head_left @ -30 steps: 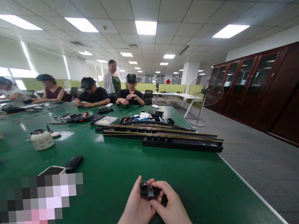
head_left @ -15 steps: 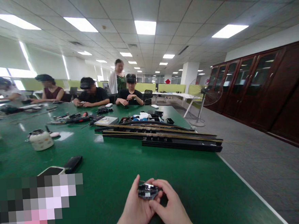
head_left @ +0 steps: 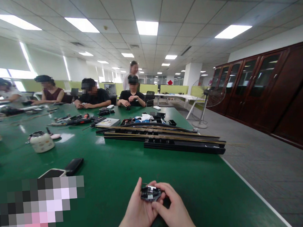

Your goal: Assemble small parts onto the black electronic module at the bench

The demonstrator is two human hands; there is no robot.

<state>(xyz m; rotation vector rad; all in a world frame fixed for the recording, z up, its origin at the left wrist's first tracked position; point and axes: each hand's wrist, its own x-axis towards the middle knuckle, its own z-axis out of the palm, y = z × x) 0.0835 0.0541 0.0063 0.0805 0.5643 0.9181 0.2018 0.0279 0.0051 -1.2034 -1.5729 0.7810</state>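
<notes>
Both my hands meet over the near part of the green table [head_left: 105, 199], around a small black device part [head_left: 150, 193] with metal bits and a pale label-like patch. Its exact kind is too small to make out. My left hand [head_left: 139, 211] cradles it from the left and below, the thumb raised along its left end. On the other side, my right hand [head_left: 173, 205] grips the right end between thumb and curled fingers. A thin wire or strip shows at the part's upper left edge. My fingers hide its underside and right end.
Long black rails [head_left: 185, 147] with thin brass-coloured rods lie ahead. To the left are a phone-like device [head_left: 53, 173], a black case [head_left: 74, 166] and a white jar [head_left: 41, 142]. Tools [head_left: 76, 120] lie farther back. Several people sit across the table; a pixelated patch covers the lower left.
My hands and the small black part stay almost in place, with the part shifted very slightly. In the background, the standing person has moved right, behind a seated person.
</notes>
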